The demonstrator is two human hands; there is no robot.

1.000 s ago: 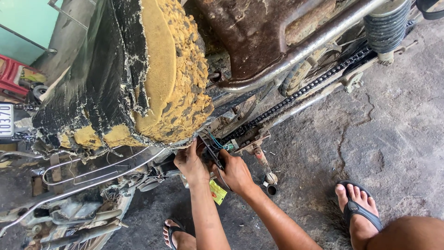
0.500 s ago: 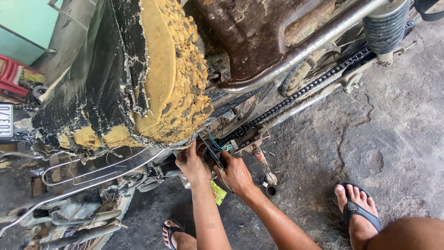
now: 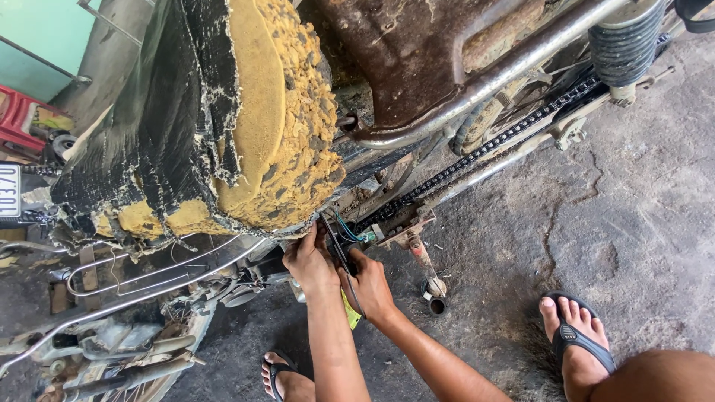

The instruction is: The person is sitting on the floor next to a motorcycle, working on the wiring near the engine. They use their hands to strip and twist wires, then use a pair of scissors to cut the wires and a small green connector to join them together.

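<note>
On the cracked concrete floor (image 3: 633, 216) beside the motorcycle frame (image 3: 477, 82), my left hand (image 3: 309, 260) and right hand (image 3: 369, 283) pinch the black wiring bundle (image 3: 339, 242) under the torn seat (image 3: 223, 126), work unfinished.

Working in a tight gap at frame centre, both hands, left (image 3: 309, 262) and right (image 3: 370, 284), pressing under the torn seat (image 3: 223, 126) overhanging from above. Being hemmed on the right by the chain (image 3: 477, 152) and kickstand (image 3: 421, 257), on the left by the chrome rack (image 3: 149, 272). Leaving open concrete floor (image 3: 633, 223) at right and lower centre for passing.
</note>
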